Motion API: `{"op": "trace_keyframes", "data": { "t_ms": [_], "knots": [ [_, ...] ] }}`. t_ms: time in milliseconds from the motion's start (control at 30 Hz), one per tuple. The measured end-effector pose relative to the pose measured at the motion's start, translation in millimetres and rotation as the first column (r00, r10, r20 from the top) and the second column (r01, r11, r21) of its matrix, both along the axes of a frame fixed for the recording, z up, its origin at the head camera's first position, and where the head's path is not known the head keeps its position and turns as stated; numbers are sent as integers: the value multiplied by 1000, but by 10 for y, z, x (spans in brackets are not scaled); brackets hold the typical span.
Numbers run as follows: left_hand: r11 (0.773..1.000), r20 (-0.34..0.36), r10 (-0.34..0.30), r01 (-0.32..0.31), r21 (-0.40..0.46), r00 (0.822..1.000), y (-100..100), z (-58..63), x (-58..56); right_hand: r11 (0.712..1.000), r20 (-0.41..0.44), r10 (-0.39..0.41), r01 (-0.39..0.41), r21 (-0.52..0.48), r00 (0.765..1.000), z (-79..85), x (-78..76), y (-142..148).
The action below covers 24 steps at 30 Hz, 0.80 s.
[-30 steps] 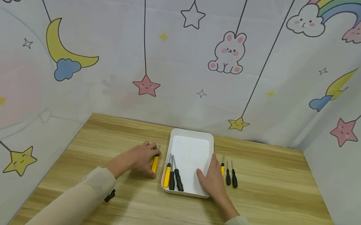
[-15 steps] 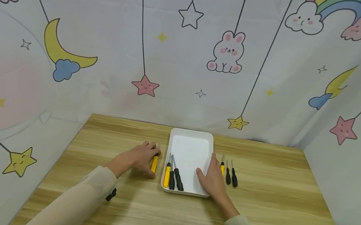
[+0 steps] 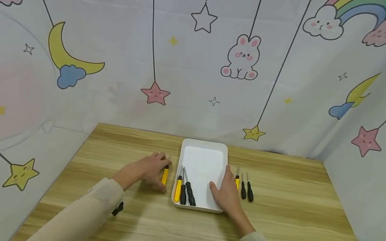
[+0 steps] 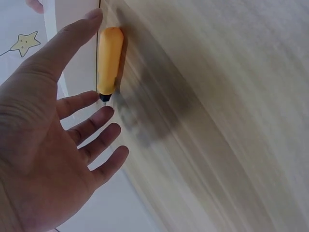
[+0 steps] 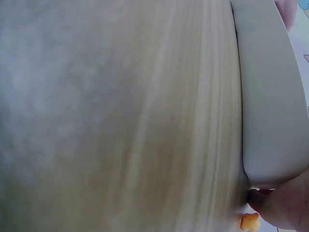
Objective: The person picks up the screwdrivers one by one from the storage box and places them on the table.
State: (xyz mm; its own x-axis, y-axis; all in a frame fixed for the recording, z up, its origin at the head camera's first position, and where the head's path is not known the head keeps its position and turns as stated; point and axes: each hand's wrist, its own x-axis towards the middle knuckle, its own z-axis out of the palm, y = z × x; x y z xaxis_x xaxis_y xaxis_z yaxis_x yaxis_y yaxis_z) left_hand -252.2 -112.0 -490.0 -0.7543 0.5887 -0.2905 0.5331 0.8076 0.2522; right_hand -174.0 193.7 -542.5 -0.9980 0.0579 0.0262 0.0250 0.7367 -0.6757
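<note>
My left hand (image 3: pixel 149 171) hovers around a yellow-handled screwdriver (image 3: pixel 164 177) lying left of the white tray (image 3: pixel 205 157). In the left wrist view, the fingers (image 4: pixel 96 142) are spread and loosely bent beside the screwdriver (image 4: pixel 111 58), the thumb on the handle's other side; no firm hold shows. Whether a fingertip touches it I cannot tell. My right hand (image 3: pixel 227 194) grips the tray's right side, thumb over the inside and fingers outside. Inside the tray, at its lower left, lie a yellow screwdriver (image 3: pixel 178 189) and two black ones (image 3: pixel 183 194), (image 3: pixel 190 194).
Right of the tray, partly behind the right hand, lie a yellow screwdriver (image 3: pixel 237 183) and two small black screwdrivers (image 3: pixel 243 192), (image 3: pixel 250 194). The wooden table (image 3: pixel 294 219) meets a patterned cloth backdrop (image 3: pixel 201 67) at its back edge and sides.
The view has shifted slightly. Both hands, the tray and the screwdrivers stay practically where they were.
</note>
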Motion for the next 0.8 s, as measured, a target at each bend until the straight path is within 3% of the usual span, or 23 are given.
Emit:
{"op": "trace_keyframes", "data": {
  "t_ms": [300, 800],
  "knots": [
    [999, -24, -23, 24, 47, 999, -8, 201, -46, 1000, 4, -5, 5, -9, 1000, 20, 3, -4],
    [994, -79, -49, 56, 91, 996, -7, 362, -112, 1000, -2, 1, -1, 2, 1000, 9, 8, -14]
  ]
}}
